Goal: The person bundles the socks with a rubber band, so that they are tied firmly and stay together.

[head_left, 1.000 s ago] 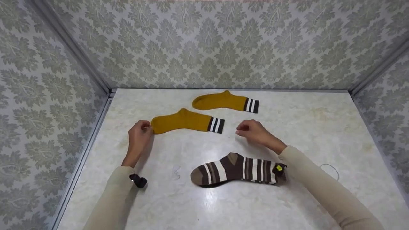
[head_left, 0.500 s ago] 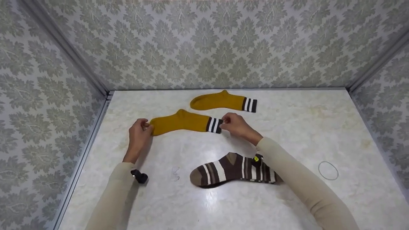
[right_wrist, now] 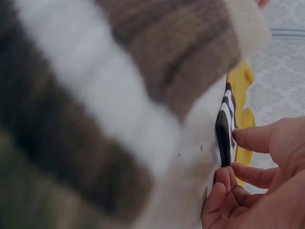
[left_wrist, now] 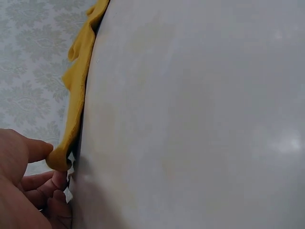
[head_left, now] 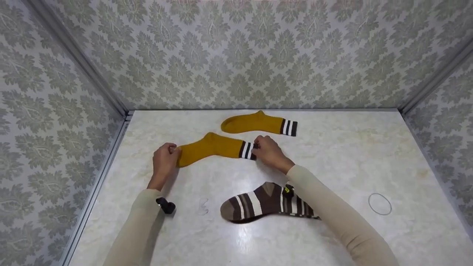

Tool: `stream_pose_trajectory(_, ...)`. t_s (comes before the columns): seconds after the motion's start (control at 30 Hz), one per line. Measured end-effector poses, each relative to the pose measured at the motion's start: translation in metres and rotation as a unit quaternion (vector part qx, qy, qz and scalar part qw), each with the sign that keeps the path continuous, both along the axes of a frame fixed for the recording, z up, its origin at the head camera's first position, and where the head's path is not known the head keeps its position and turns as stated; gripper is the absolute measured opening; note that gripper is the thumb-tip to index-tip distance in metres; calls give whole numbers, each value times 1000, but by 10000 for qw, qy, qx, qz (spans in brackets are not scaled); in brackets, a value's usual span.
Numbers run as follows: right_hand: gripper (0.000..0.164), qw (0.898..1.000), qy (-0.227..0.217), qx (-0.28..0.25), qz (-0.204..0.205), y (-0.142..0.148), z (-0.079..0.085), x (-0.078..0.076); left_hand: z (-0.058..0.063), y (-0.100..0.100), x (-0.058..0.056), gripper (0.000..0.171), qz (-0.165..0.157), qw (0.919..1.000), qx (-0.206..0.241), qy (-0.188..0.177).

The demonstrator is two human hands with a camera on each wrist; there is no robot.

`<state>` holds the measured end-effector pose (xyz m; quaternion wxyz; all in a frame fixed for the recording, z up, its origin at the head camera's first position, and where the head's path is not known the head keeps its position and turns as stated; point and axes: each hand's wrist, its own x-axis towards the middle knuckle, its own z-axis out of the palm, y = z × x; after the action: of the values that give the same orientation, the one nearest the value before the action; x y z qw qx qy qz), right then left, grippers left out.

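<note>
A mustard sock (head_left: 210, 146) with a black-and-white striped cuff lies flat near the table's middle. At its toe, my left hand (head_left: 164, 162) pinches the fabric; the left wrist view shows the toe (left_wrist: 59, 157) bent up between thumb and fingers. My right hand (head_left: 271, 153) holds the cuff's end, with the thumb above the cuff (right_wrist: 225, 129) and a finger beneath it in the right wrist view. Behind lies a matching mustard sock (head_left: 251, 123). Closer to me, brown-and-white striped socks (head_left: 255, 203) lie layered, partly hidden under my right forearm.
A thin grey ring (head_left: 380, 204), like a rubber band, lies on the white table (head_left: 414, 159) at the right. A small clear curled piece (head_left: 203, 207) lies left of the striped socks. Patterned walls (head_left: 240, 55) enclose the back and sides.
My right hand has moved left to the nearer mustard sock's cuff and taken hold of it. My left hand has shifted slightly right at the toe, which now bends a little.
</note>
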<state>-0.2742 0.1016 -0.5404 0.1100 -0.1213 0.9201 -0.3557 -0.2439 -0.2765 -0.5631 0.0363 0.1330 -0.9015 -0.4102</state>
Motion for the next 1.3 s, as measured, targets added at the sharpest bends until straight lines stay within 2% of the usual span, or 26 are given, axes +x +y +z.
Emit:
stream_pose_trajectory(0.13, 23, 9998, 168, 60, -44, -1, -3, 4, 1, 1, 3, 31, -150, 9998, -133, -14)
stream_pose_trajectory(0.17, 21, 9996, 280, 13, 12, 2, -12, 0, 1, 1, 4, 29, -192, 9997, -157, -20)
stream_pose_trajectory(0.3, 11, 9991, 357, -194, 72, 4, -15, 0, 6, 1, 7, 24, -347, 9993, -119, -79)
stream_pose_trajectory(0.33, 10, 9989, 406, -229, 89, 6, -22, -4, 7, 1, 8, 23, -373, 9992, -74, -91)
stream_pose_trajectory(0.43, 9, 9986, 347, -377, 99, 10, -26, -8, 11, 2, 11, 19, -475, 9987, 122, -130)
stream_pose_trajectory(0.53, 18, 9974, 375, -588, 180, 16, -31, -11, 16, 4, 15, 16, -647, 9967, 413, -251)
stream_pose_trajectory(0.7, 21, 9943, 244, -1019, 214, 25, -6, 9, 22, 12, 24, 14, -869, 9915, 779, -572)
stream_pose_trajectory(0.87, 17, 9932, 333, -1116, 97, 33, 3, 22, 26, 22, 34, 16, -1081, 9874, 908, -717)
stream_pose_trajectory(1.13, 16, 9905, 591, -1233, 132, 57, 15, 30, 31, 39, 45, 17, -1284, 9865, 998, -196)
stream_pose_trajectory(1.3, 13, 9894, 624, -1308, 49, 72, 25, 37, 38, 47, 50, 17, -1305, 9852, 1105, -118)
